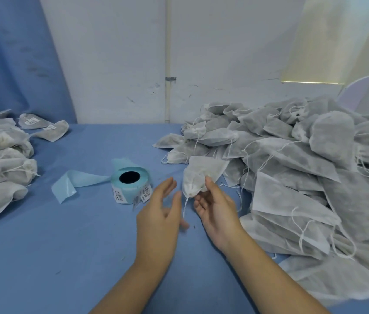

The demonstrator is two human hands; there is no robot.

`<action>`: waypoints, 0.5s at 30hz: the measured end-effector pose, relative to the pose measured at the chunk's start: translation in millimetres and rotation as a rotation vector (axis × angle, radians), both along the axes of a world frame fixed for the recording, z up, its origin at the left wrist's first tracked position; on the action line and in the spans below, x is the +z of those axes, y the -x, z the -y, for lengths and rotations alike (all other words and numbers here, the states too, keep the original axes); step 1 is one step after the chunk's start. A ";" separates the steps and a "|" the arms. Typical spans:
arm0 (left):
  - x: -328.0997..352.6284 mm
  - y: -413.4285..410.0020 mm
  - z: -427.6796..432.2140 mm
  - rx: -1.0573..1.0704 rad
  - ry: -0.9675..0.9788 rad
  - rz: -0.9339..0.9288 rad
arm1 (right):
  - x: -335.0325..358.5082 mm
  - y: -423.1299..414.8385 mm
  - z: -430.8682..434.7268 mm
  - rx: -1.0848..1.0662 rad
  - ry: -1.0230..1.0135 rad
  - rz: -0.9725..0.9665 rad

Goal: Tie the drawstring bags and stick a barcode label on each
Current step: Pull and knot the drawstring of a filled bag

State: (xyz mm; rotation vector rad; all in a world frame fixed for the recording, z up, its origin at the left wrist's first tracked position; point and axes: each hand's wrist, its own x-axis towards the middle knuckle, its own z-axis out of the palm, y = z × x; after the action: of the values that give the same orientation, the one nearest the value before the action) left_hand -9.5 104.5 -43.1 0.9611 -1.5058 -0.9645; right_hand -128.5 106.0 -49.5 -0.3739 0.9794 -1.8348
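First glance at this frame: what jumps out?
The big heap of grey-white non-woven drawstring bags fills the right side of the blue-covered table. At centre, the right hand pinches one small white drawstring bag, the left hand open beside it. Just left stands a pale blue roll of barcode labels.

A small packing workshop: heaped drawstring bags (292, 159), label roll (131, 184), blue-covered table (65, 234).

label roll (131, 181) between bag piles (303, 168)
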 end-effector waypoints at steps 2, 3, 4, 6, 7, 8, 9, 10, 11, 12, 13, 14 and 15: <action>-5.0 8.1 -2.4 -0.113 -0.195 -0.043 | 0.4 -0.7 -1.6 0.032 0.001 -0.051; -7.2 10.2 -1.3 -0.128 -0.232 -0.054 | 0.4 -1.3 -1.6 0.042 0.000 -0.083; -8.3 10.5 0.0 -0.133 -0.237 -0.059 | 0.6 -2.4 -1.7 0.049 0.001 -0.116; -11.2 8.8 3.3 -0.135 -0.208 -0.022 | 1.8 -4.9 -1.6 0.060 0.009 -0.171; -12.8 8.1 4.5 -0.142 -0.204 -0.010 | 2.8 -5.9 -1.7 0.073 0.015 -0.185; -13.5 7.5 5.3 -0.153 -0.211 -0.019 | 3.9 -6.7 -2.1 0.095 0.024 -0.195; -13.3 7.2 5.6 -0.168 -0.225 -0.051 | 5.2 -7.3 -2.8 0.121 0.030 -0.206; -13.0 7.2 6.0 -0.186 -0.239 -0.098 | 5.8 -7.4 -3.3 0.148 0.034 -0.218; -12.6 7.4 6.7 -0.200 -0.254 -0.151 | 6.2 -8.0 -3.9 0.168 0.032 -0.245; -11.9 7.4 7.3 -0.214 -0.258 -0.192 | 6.0 -9.4 -4.1 0.171 0.022 -0.294; -11.6 7.5 7.8 -0.228 -0.252 -0.212 | 4.6 -11.3 -3.7 0.154 0.006 -0.356; -11.8 7.2 8.1 -0.242 -0.241 -0.219 | 2.4 -13.7 -3.1 0.115 -0.015 -0.413; -11.8 7.1 8.1 -0.252 -0.230 -0.218 | 0.0 -16.1 -2.4 0.055 -0.043 -0.461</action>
State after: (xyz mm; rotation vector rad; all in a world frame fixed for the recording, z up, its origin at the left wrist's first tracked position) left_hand -16.5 96.4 -54.9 0.8066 -1.3719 -1.4020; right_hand -112.4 108.4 -49.5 -0.8137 1.3012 -1.7080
